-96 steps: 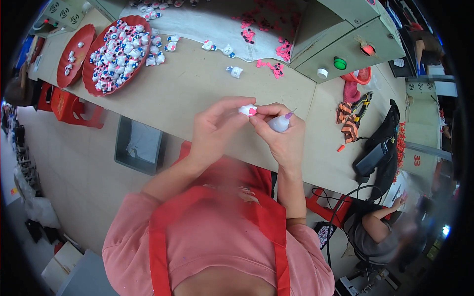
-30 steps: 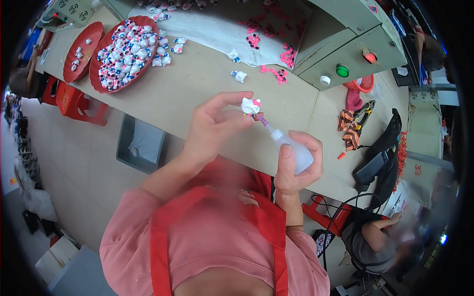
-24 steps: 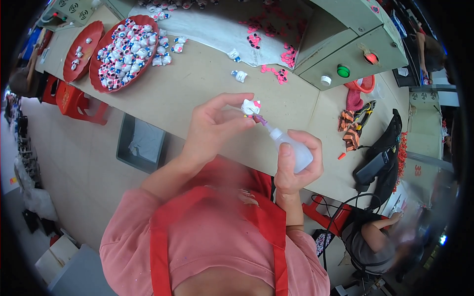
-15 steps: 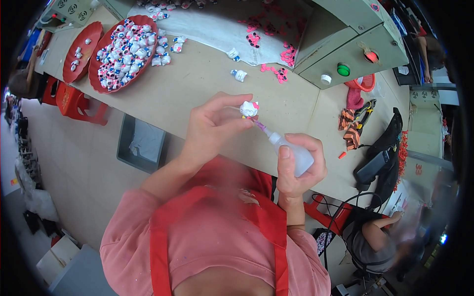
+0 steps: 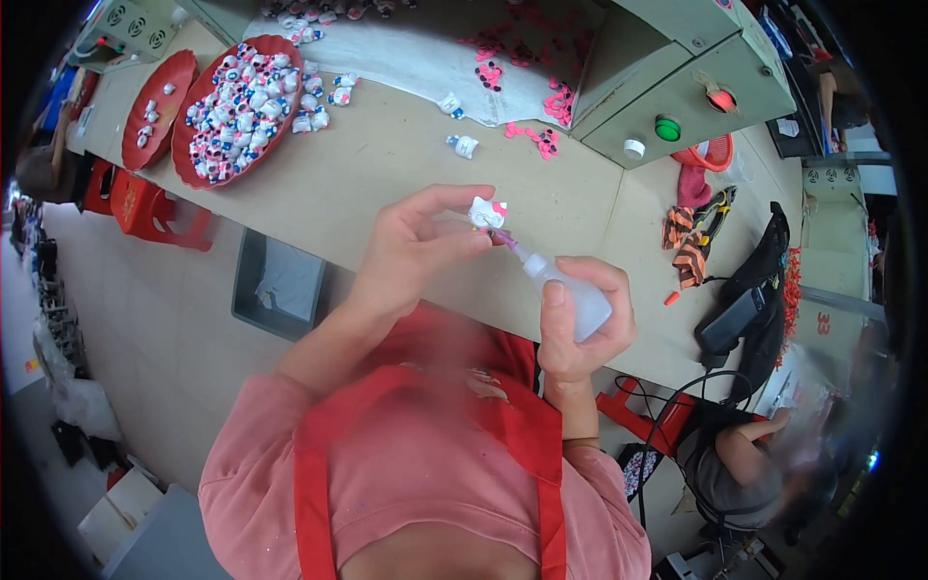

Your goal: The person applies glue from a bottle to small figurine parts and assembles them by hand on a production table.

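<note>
Between the thumb and fingers of my left hand [image 5: 411,242] is a small white cat figurine [image 5: 487,213] with a pink bow. My right hand [image 5: 590,324] is wrapped round a translucent squeeze bottle [image 5: 578,298]. Its thin purple tip [image 5: 509,242] meets the underside of the figurine's head, close to my left thumb. Whether any liquid comes out is too small to tell. Beyond my hands, a loose white-and-blue figurine [image 5: 464,146] lies on the table, with another figurine [image 5: 450,105] at the edge of a white sheet.
A red tray [image 5: 184,159] heaped with figurines stands far left, beside a second red tray [image 5: 135,111]. Pink parts [image 5: 547,143] lie near the green metal machine [image 5: 667,97]. Pliers [image 5: 715,211] and a black device [image 5: 735,324] lie right. A person [image 5: 744,464] sits lower right.
The bottle tip sits slightly closer in against the figurine, and the figurine's head has turned a little. Both hands otherwise keep their grip and place.
</note>
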The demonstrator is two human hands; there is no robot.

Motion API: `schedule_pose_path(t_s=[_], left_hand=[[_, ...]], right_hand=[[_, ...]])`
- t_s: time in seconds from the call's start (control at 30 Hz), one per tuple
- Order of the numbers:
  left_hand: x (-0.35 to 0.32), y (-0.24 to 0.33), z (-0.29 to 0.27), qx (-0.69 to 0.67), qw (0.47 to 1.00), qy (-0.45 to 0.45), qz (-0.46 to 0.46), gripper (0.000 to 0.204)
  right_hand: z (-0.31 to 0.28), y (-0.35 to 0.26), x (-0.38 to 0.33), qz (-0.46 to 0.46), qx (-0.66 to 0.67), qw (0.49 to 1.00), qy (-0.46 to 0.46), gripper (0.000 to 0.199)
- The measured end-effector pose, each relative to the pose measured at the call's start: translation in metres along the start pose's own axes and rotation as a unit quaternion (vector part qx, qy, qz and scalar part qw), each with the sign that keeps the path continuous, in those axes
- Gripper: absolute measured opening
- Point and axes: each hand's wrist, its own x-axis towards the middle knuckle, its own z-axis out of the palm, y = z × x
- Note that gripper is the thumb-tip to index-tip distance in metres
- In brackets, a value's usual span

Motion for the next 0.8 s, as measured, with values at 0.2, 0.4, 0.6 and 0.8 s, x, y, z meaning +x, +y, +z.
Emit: schedule_pose_path(t_s=[0.2, 0.4, 0.6, 0.8], left_hand=[[0.0005, -0.0001, 0.0016, -0.081, 0.997, -0.01, -0.014, 0.036], [0.0007, 0.0007, -0.0002, -0.096, 0.995, -0.022, -0.022, 0.036], [0.0012, -0.0004, -0.0013, -0.095, 0.995, -0.024, -0.014, 0.036], [0.0016, 0.0001, -0.0065, -0.107, 0.994, -0.021, -0.021, 0.036]], right_hand=[[-0.0041, -0.0004, -0.0027, 0.001, 0.005, 1.0, 0.017, 0.019], [-0.0041, -0.002, -0.0047, 0.042, 0.01, 0.998, 0.035, 0.02], [-0.0057, -0.0026, -0.0048, 0.035, -0.001, 0.999, 0.032, 0.02], [0.0, 0.0012, 0.0004, 0.089, 0.007, 0.996, 0.014, 0.023]])
